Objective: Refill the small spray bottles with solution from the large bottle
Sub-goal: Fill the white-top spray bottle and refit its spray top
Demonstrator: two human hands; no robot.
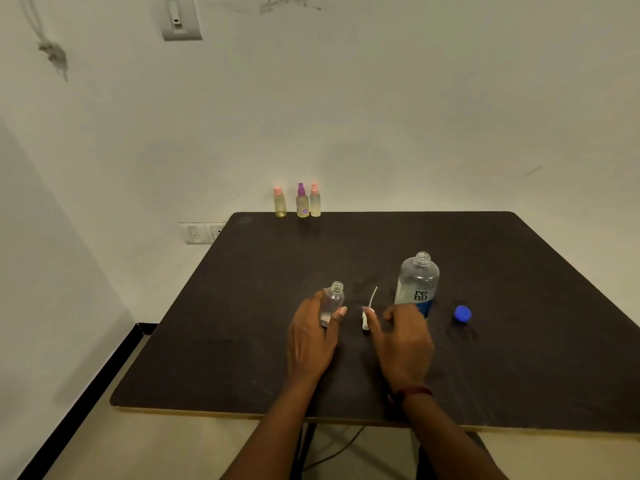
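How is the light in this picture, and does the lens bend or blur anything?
Head view: dim, even light with a greenish cast; only faint shadows on the dark table. Head view again: the wide lens slightly bows the table's near edge; the small clear bottle looks soft; the large bottle has a readable label.

One label I can read.
The large bottle point(417, 287) by my right hand point(403, 339) says "re-nu" in dark letters; nothing else is legible.
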